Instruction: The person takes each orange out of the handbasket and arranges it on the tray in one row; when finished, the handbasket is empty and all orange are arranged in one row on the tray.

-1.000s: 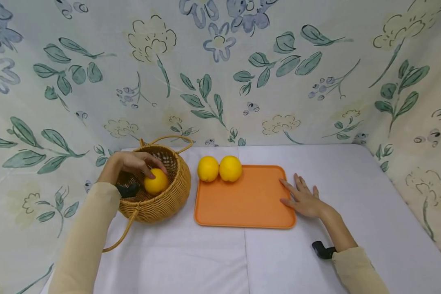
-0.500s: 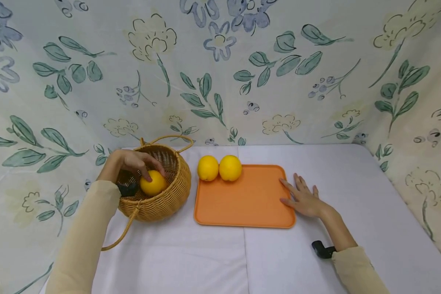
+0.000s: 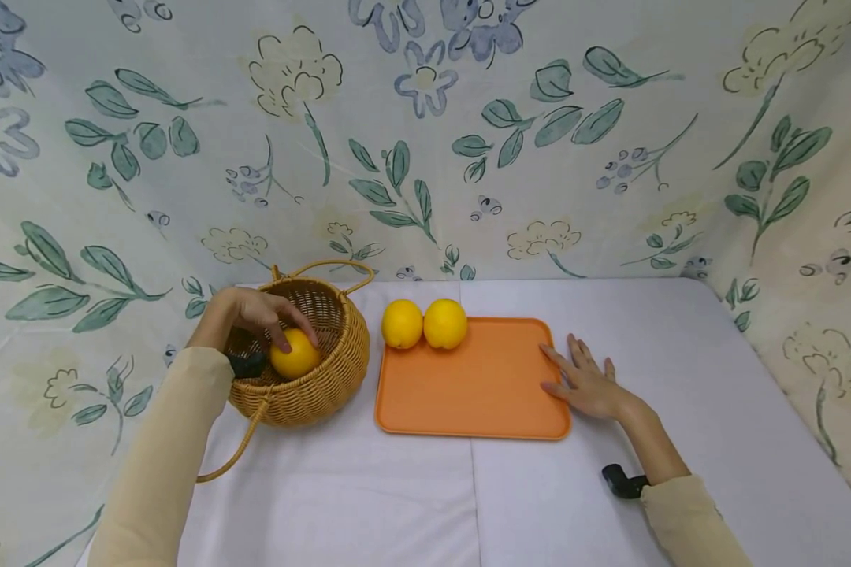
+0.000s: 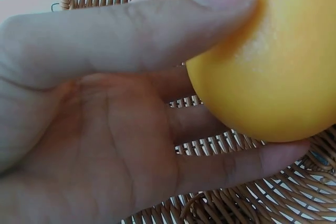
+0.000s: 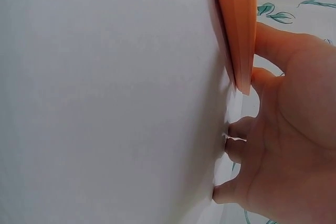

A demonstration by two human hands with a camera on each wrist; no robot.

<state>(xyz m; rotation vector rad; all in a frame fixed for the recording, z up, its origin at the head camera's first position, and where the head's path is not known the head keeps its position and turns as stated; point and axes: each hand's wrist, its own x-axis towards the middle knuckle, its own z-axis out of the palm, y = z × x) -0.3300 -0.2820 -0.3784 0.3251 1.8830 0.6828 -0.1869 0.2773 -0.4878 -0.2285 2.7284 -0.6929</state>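
Observation:
Inside the mouth of the wicker basket (image 3: 326,394), my left hand (image 3: 255,311) grips a yellow-orange fruit, by its look an orange (image 3: 295,354). The left wrist view shows the thumb pressed on top of this orange (image 4: 273,66), with fingers reaching under it and woven wicker behind. Two more oranges, a left one (image 3: 401,324) and a right one (image 3: 445,324), sit side by side at the back left corner of the orange tray (image 3: 482,386). My right hand (image 3: 589,386) lies with fingers spread; its thumb and index finger touch the tray's right edge, the other fingertips the cloth.
A white cloth (image 3: 369,504) covers the table, with a seam running front to back. The basket's near handle (image 3: 237,457) hangs out over the cloth, and its far handle (image 3: 358,272) stands up near the floral curtain (image 3: 425,157) behind.
My left hand has lowered the orange slightly, down and a little left in the basket, between a second and half a second ago. The right hand and tray stay put.

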